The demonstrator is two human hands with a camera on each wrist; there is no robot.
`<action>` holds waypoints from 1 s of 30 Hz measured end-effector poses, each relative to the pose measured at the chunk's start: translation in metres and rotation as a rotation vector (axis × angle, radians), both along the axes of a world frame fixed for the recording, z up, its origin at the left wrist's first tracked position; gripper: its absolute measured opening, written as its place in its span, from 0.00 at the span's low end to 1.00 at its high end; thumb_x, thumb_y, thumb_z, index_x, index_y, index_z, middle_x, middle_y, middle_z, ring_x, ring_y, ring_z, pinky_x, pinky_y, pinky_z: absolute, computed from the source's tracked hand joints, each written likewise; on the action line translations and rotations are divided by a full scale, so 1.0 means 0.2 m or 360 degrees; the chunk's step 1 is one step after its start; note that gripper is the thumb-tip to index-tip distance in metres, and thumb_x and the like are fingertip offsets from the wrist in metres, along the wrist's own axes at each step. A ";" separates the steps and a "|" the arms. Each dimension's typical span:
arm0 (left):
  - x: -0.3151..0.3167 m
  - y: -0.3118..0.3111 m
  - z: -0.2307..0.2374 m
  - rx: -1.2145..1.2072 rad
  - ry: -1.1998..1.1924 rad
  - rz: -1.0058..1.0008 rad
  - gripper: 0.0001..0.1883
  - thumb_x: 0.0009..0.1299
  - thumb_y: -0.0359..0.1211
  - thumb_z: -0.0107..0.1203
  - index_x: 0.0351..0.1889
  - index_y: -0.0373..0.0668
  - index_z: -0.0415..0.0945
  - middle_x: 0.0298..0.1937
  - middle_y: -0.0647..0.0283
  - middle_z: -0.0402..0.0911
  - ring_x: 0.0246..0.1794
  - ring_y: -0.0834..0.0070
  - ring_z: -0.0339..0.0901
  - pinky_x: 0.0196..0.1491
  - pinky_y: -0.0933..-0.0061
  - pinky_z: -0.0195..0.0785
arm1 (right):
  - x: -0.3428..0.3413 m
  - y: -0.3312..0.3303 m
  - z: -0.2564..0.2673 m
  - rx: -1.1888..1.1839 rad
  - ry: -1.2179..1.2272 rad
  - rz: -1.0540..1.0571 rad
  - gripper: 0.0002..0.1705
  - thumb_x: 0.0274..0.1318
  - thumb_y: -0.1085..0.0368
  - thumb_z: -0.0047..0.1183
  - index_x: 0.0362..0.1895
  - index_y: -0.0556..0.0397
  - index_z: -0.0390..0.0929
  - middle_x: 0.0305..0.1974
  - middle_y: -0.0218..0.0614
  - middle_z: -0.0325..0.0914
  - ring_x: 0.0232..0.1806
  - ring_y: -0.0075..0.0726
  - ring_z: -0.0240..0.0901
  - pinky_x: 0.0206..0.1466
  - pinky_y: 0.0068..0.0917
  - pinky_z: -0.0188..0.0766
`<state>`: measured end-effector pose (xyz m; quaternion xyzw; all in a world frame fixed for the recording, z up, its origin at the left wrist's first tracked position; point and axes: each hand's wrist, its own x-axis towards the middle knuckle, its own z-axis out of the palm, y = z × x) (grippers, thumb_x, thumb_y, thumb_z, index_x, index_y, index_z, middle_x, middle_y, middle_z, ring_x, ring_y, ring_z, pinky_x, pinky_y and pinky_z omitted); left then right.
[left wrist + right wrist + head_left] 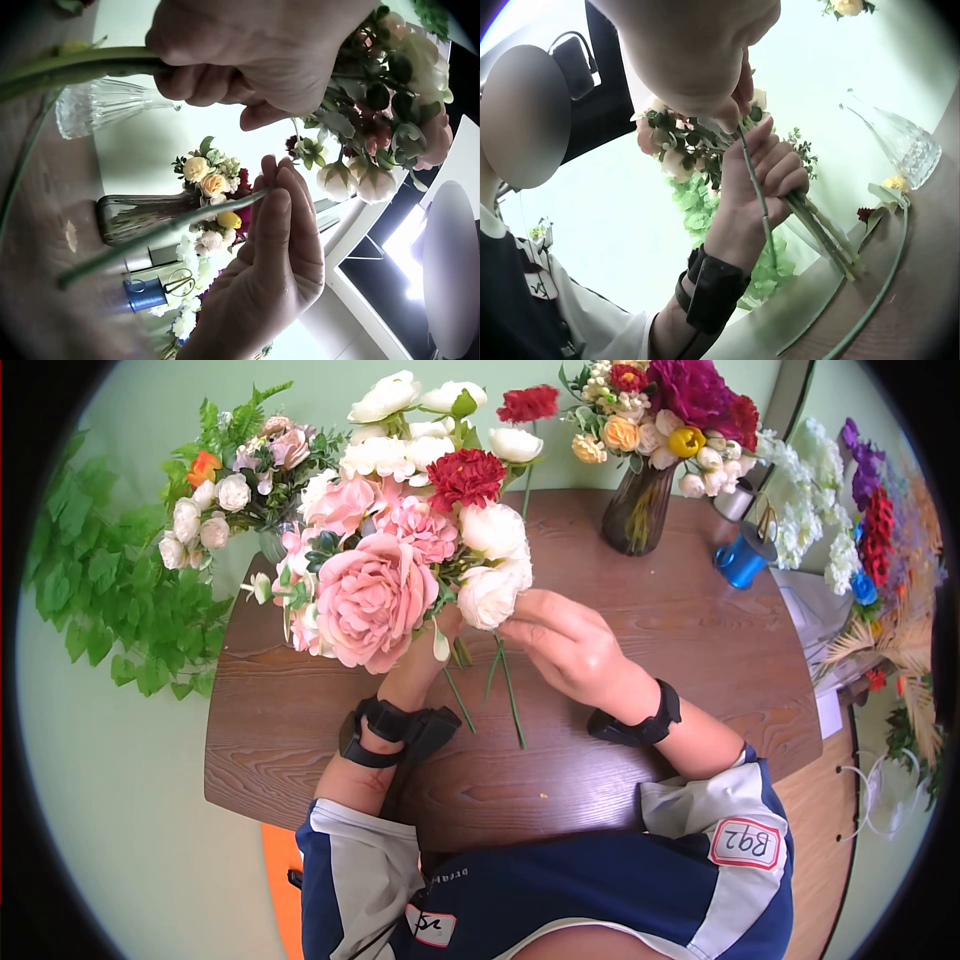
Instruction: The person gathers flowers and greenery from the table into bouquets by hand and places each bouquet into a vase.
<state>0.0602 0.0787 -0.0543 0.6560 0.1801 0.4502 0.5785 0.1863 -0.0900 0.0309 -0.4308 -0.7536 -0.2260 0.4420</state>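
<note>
My left hand [255, 56] grips a bundle of green stems [821, 236] below a bouquet. The bouquet hides most of that hand in the head view. Its blooms include a large pink rose [370, 600], a dark red carnation [466, 479] and several white flowers [490, 532]. Close to the lower right of the blooms, my right hand [565, 645] pinches a single green stem [169, 231] between thumb and fingertips. In the right wrist view this stem slants down in front of my left hand; I cannot tell which bloom it bears.
On the brown table [720, 650] stand a dark glass vase [637, 510] of flowers and a blue spool [745, 555] with scissors. A clear glass vase [907, 150] is behind the bouquet. Leafy greenery [120, 580] hangs at left; more flowers [875, 535] are at right.
</note>
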 end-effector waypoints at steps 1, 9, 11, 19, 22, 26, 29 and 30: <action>0.00 -0.09 0.11 -0.0085 -0.0120 -0.0182 0.05 0.65 0.31 0.51 0.38 0.43 0.69 0.23 0.73 0.67 0.18 0.88 0.59 0.18 0.85 0.45 | -0.01 0.01 -0.01 0.0009 0.0038 0.0079 0.14 0.37 0.76 0.54 0.35 0.61 0.76 0.40 0.41 0.73 0.38 0.44 0.74 0.38 0.31 0.74; 0.02 -0.31 0.30 -0.0426 -0.0238 -0.0375 0.13 0.68 0.30 0.45 0.19 0.47 0.60 0.14 0.74 0.55 0.14 0.85 0.50 0.19 0.82 0.40 | -0.03 0.01 -0.08 -0.0017 0.0013 0.0134 0.12 0.38 0.75 0.52 0.33 0.63 0.76 0.38 0.42 0.74 0.37 0.43 0.74 0.37 0.31 0.74; 0.02 -0.32 0.30 -0.0325 -0.0239 -0.0478 0.14 0.68 0.30 0.44 0.19 0.46 0.59 0.13 0.74 0.55 0.15 0.85 0.50 0.19 0.83 0.41 | -0.02 0.02 -0.09 0.0109 -0.0095 0.0115 0.13 0.36 0.75 0.52 0.32 0.64 0.76 0.38 0.43 0.74 0.37 0.44 0.74 0.37 0.32 0.74; 0.01 -0.07 -0.08 -0.1022 -0.0929 -0.1040 0.13 0.70 0.37 0.43 0.23 0.45 0.62 0.17 0.73 0.59 0.17 0.84 0.55 0.21 0.82 0.46 | 0.04 0.01 -0.03 0.0407 -0.0093 0.0002 0.15 0.31 0.76 0.54 0.31 0.64 0.76 0.34 0.43 0.74 0.35 0.45 0.74 0.35 0.33 0.74; -0.14 -0.05 -0.10 -0.0963 -0.0932 -0.1011 0.12 0.70 0.37 0.43 0.24 0.45 0.62 0.18 0.73 0.60 0.18 0.84 0.56 0.22 0.82 0.46 | 0.07 -0.01 0.02 0.0526 -0.0030 -0.0035 0.17 0.26 0.80 0.56 0.30 0.63 0.76 0.30 0.42 0.74 0.32 0.45 0.74 0.34 0.32 0.73; -0.14 -0.01 -0.07 -0.0884 -0.0942 -0.0973 0.12 0.70 0.38 0.43 0.25 0.45 0.62 0.19 0.72 0.60 0.19 0.83 0.56 0.24 0.81 0.47 | 0.07 -0.07 0.05 0.0601 0.0432 -0.0339 0.16 0.40 0.86 0.50 0.37 0.61 0.68 0.32 0.40 0.70 0.33 0.37 0.70 0.39 0.28 0.69; -0.09 0.00 -0.05 -0.0827 -0.0940 -0.0946 0.11 0.69 0.38 0.44 0.26 0.44 0.62 0.20 0.72 0.61 0.20 0.82 0.57 0.25 0.80 0.48 | 0.10 -0.03 0.06 0.0680 0.0876 0.0155 0.27 0.42 0.84 0.53 0.46 0.56 0.56 0.40 0.41 0.64 0.38 0.33 0.68 0.42 0.28 0.70; -0.04 0.02 -0.03 -0.0807 -0.0939 -0.0938 0.11 0.69 0.38 0.44 0.26 0.44 0.62 0.20 0.72 0.61 0.21 0.82 0.57 0.25 0.80 0.48 | 0.11 -0.05 0.09 0.0614 0.0936 0.0257 0.30 0.43 0.83 0.53 0.48 0.55 0.53 0.42 0.42 0.62 0.39 0.32 0.67 0.44 0.29 0.70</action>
